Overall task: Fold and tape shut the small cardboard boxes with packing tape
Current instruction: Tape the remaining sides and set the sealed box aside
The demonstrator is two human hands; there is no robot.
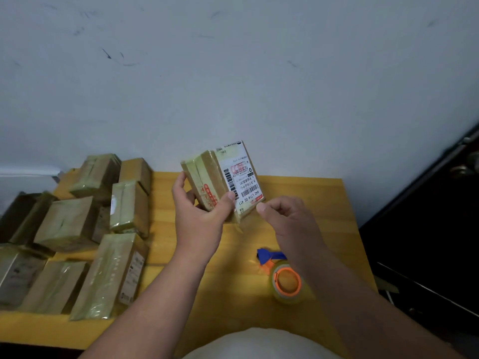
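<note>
Above yellow table: box in L hand.

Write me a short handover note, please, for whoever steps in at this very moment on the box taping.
Left hand: grips the box with the shipping label, held up above the table.
Right hand: beside the box's lower right corner, fingers curled, thumb and forefinger pinched together; whether it holds a tape end I cannot tell.
Tape roll: on the table under the right forearm, with its blue and orange dispenser.
Done: the held box already looks wrapped in tape; a pile of taped boxes lies on the left.
Left: press down any loose tape, then set this box with the pile. No untaped box is in view.
</note>
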